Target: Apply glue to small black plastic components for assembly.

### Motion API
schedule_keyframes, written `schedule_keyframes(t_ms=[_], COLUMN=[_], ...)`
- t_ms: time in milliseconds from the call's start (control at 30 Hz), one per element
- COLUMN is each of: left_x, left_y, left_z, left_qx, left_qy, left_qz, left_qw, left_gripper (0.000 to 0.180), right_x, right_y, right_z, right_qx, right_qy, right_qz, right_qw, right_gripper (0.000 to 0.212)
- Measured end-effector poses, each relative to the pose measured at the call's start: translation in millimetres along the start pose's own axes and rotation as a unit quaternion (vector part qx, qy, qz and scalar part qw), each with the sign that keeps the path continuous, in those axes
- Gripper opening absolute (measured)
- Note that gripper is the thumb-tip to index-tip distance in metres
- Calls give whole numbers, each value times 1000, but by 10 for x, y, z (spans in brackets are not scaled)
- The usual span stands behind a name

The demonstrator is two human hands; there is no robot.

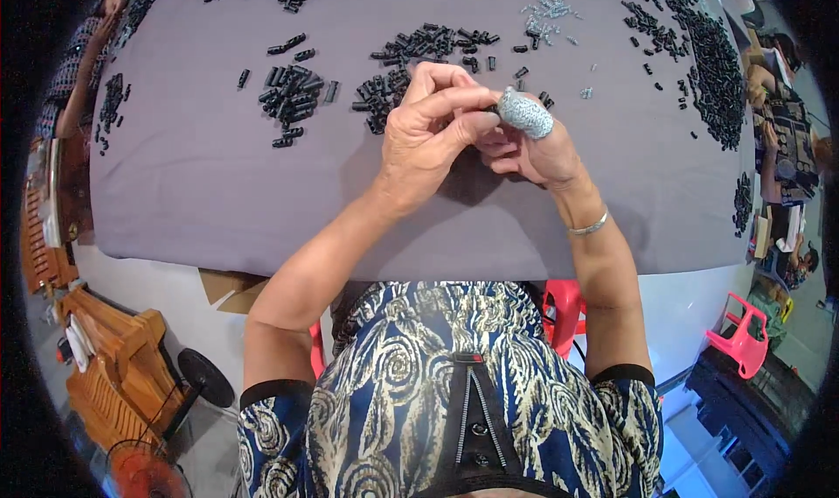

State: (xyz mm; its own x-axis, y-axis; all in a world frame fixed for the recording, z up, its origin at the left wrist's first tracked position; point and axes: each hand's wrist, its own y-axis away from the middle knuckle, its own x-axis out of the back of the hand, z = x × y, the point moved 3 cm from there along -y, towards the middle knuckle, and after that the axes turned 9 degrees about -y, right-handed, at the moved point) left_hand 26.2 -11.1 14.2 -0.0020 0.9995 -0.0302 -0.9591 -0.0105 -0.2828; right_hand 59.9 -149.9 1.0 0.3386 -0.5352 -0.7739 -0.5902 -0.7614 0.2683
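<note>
Above the grey cloth, my left hand (pixel 424 131) and my right hand (pixel 546 153) meet at the fingertips. A small black part (pixel 494 110) shows between them, mostly covered by the fingers. My left thumb and forefinger pinch it from one side. The right thumb wears a grey speckled finger cover (pixel 526 117) and presses toward the same part, with the other right fingers curled beneath. Just beyond my hands lies a heap of short black cylindrical parts (pixel 380 96). A smaller heap of like parts (pixel 293 94) sits to its left.
Small silvery metal pieces (pixel 549 19) are scattered at the far right of centre. More black parts (pixel 712 69) form a long pile along the right edge. Other people sit at both sides of the table (pixel 218 183). A red stool (pixel 743 334) stands at the lower right.
</note>
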Motion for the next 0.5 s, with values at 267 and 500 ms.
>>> schedule_keyframes(t_ms=[267,500], left_x=[-14,96], left_y=[62,-17], left_z=[-71,33], left_qx=[-23,-18], left_qy=[16,-21], left_qz=[-17,-14], left_qw=[999,1000], left_gripper=[19,16], right_x=[-102,-105], right_y=[11,-44], right_z=[120,112], right_qx=[48,-11], right_qy=[-49,-57], right_qz=[-66,-33], right_qw=[995,998], right_gripper=[30,29])
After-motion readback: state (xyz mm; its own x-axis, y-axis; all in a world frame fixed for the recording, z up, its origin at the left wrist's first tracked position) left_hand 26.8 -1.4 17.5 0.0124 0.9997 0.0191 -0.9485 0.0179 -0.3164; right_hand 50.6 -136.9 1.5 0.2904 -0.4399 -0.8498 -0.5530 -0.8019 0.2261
